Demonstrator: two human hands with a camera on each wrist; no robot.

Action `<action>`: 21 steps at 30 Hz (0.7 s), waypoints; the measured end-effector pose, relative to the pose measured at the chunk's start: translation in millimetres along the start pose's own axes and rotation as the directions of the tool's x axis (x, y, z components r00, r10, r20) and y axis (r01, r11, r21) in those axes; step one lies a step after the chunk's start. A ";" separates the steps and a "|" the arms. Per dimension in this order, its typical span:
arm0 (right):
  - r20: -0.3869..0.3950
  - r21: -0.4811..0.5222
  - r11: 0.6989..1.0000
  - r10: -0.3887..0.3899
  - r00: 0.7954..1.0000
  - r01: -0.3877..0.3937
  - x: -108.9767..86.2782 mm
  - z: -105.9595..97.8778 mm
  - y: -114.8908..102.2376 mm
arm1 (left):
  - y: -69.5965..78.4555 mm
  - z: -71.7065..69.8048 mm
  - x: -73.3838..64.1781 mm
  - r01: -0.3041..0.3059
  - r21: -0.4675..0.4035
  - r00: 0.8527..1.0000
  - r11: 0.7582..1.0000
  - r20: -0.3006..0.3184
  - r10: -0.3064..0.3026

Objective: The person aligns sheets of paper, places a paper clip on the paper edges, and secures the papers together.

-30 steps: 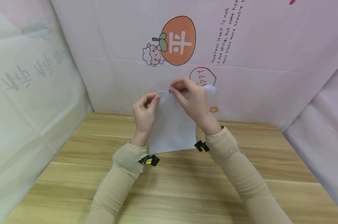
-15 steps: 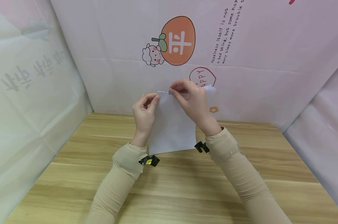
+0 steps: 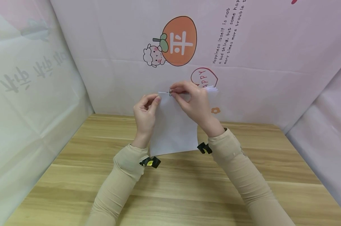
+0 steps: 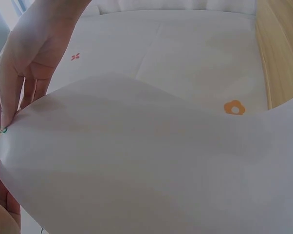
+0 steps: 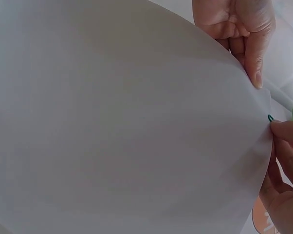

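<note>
White sheets of paper [image 3: 174,125] hang upright above the table, their top edges fanning apart at the right. My left hand [image 3: 145,114] pinches the top left corner between thumb and fingers. At the top edge, right of that corner, my right hand [image 3: 194,103] pinches a small green paper clip [image 3: 171,92]. The clip sits against the paper edge; fingertips cover part of it, and how far it is on cannot be told. In the right wrist view, a green loop of the clip [image 5: 270,118] shows on the paper's face beside the right thumb.
Below is a wood-grain table [image 3: 170,194]. A printed white cloth [image 3: 116,40] stands behind it, with more cloth at both sides. Black wrist-mounted pieces [image 3: 151,162] stick out from both beige sleeves [image 3: 114,188], close to the paper's lower corners.
My right fingers have shifted slightly left along the top edge, and more of the clip's loop shows. My left hand and the paper stay nearly still.
</note>
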State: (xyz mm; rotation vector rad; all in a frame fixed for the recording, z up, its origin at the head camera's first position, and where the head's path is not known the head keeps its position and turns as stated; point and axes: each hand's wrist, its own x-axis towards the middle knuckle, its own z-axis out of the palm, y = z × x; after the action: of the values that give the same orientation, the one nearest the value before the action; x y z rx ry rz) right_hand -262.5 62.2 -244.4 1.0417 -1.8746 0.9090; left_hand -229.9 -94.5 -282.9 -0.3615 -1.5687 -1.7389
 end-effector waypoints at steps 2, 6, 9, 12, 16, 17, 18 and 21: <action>0.001 0.004 1.000 -0.001 1.000 0.001 -0.1 -0.2 -0.1 | -8.0 -0.7 1.3 -0.005 -0.002 1.000 1.000 -0.003 0.005; 0.009 0.003 1.000 -0.002 1.000 0.001 -0.2 -0.2 -0.1 | -20.7 -1.9 3.5 -0.014 -0.007 1.000 1.000 -0.007 0.014; 0.013 0.002 1.000 -0.003 1.000 0.003 -0.1 0.0 0.3 | -22.5 -2.2 3.7 -0.021 -0.007 1.000 1.000 -0.009 0.021; 0.013 0.006 1.000 -0.008 1.000 0.008 0.4 0.4 0.6 | -23.0 -2.5 3.6 -0.030 -0.011 0.999 0.999 -0.012 0.030; 0.014 0.004 1.000 -0.016 1.000 0.016 0.5 0.5 1.1 | -18.8 -2.3 2.9 -0.031 -0.009 0.999 0.999 -0.014 0.031; 0.014 0.003 1.000 -0.016 1.000 0.016 0.5 0.4 1.3 | -18.9 -2.3 2.9 -0.033 -0.009 0.999 0.999 -0.016 0.033; 0.013 0.005 1.000 -0.016 1.000 0.016 0.5 0.4 1.2 | -19.0 -2.3 2.9 -0.033 -0.006 0.999 0.999 -0.018 0.033; 0.012 0.003 1.000 -0.016 1.000 0.016 0.6 0.1 0.8 | -23.1 -2.5 3.5 -0.040 -0.003 0.999 0.999 -0.023 0.039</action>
State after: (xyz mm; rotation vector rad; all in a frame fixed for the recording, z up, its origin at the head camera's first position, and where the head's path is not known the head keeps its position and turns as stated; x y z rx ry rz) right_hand -263.4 62.3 -244.1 1.0644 -1.8725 0.8985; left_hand -247.5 -98.8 -297.9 -0.3704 -1.5319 -1.7103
